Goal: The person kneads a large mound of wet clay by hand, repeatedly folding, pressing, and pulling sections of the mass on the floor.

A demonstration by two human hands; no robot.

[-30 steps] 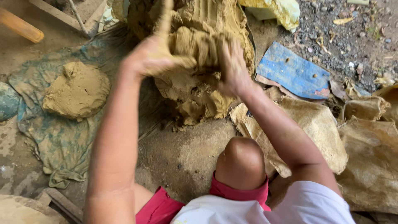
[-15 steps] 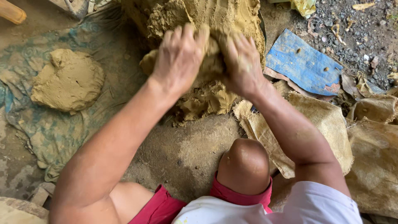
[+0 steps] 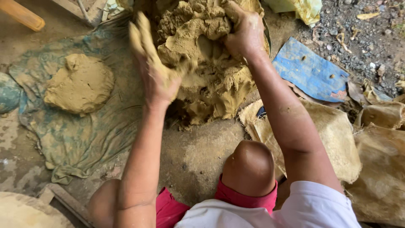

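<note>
Hands parted since half second ago. Left hand (image 3: 154, 69) slid off clay heap (image 3: 206, 63) to left edge, fingers spread, blurred. Right hand (image 3: 244, 29) moved farther, gripping heap top. Clay surface now torn, lumpy.

Dirt floor (image 3: 190, 156), clay heap (image 3: 206, 80), patterned cloth (image 3: 71, 139), burlap sacks (image 3: 337, 135)

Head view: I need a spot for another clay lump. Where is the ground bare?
Bare dirt lies between the big clay heap, the knee and the cloth. The right side is crowded with sacks and a blue board.
</note>
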